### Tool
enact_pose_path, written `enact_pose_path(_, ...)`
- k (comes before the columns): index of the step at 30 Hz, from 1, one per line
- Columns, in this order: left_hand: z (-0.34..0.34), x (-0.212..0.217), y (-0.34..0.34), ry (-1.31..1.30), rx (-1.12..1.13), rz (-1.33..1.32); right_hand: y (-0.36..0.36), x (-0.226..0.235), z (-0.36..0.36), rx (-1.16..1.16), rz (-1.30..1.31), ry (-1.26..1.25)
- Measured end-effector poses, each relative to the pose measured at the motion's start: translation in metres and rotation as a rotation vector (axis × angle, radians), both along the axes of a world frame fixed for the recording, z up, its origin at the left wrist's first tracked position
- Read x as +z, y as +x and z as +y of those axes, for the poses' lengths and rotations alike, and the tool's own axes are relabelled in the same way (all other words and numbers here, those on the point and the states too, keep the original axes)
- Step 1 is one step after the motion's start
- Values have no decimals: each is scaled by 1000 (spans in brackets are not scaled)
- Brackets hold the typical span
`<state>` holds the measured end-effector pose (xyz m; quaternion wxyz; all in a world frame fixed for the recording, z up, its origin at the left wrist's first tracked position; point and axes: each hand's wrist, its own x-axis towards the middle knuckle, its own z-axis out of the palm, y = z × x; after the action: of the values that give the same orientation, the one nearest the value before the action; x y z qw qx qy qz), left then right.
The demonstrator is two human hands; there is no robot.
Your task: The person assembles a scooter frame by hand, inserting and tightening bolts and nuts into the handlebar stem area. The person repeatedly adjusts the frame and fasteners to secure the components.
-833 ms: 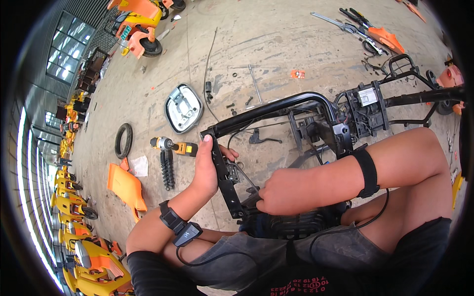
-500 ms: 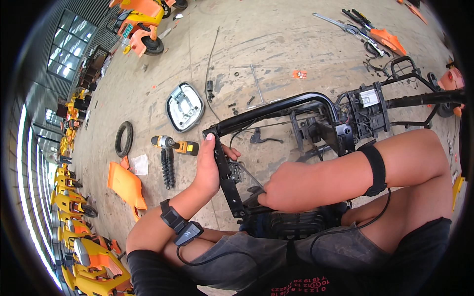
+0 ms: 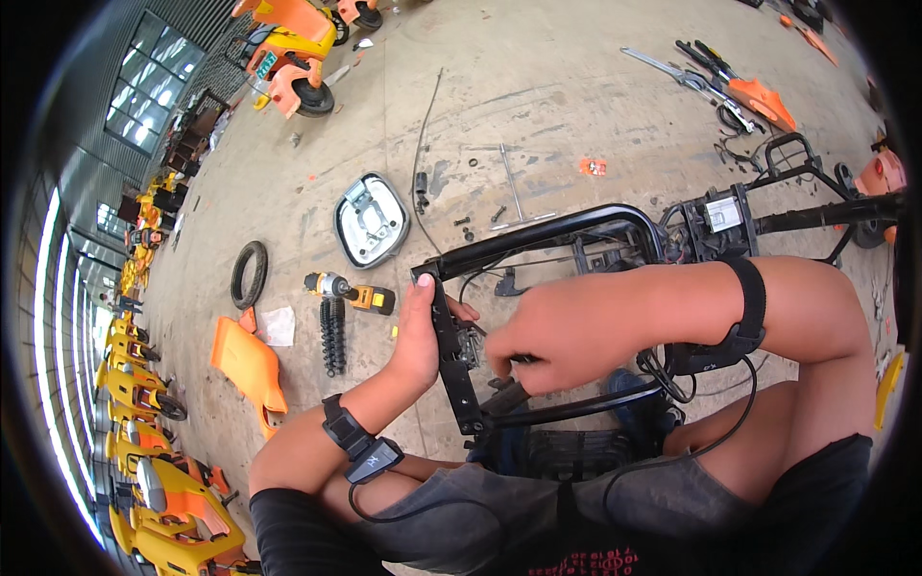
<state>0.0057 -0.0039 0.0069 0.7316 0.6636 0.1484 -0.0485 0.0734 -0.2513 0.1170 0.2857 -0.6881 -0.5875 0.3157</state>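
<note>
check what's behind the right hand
Beyond the right hand, part of a black lever shows on the floor; its remainder, and anything else directly behind the hand, is covered.

The frame [image 3: 538,237] looks like painted metal, its black tube [image 3: 586,221] glossy, its perforated end plate [image 3: 458,384] duller. The orange panel [image 3: 247,360] is smooth plastic, the tyre [image 3: 237,283] matt rubber, the T-shaped bar [image 3: 511,182] bare metal, the shorts [image 3: 447,499] matt cloth, the floor [image 3: 547,115] rough, scuffed concrete.

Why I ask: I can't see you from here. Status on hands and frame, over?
Left hand clasping black frame at its left end. Right hand curled close by, contents unclear. Right forearm blocks view of part of the frame.
</note>
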Motion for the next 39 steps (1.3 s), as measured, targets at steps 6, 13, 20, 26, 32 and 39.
enact_pose_path(6, 0, -5, 1, 172, -63, -32, 10, -7, 16, -296, 321, 318)
enact_pose_path(13, -7, 8, -1, -97, -70, -90, 13, -9, 53, -577, 539, 328)
enact_pose_path(20, -7, 6, 1, -24, -10, -49, 21, -22, 70, -661, 491, 351)
enact_pose_path(26, -8, -1, 5, 156, -51, -157, -8, -21, 65, -525, 26, 456)
enact_pose_path(32, -3, -13, 8, -137, 54, -25, -44, -31, 57, -88, -509, 609)
enact_pose_path(39, -9, 1, 4, -37, 17, -22, -55, -30, 37, -105, -383, 523)
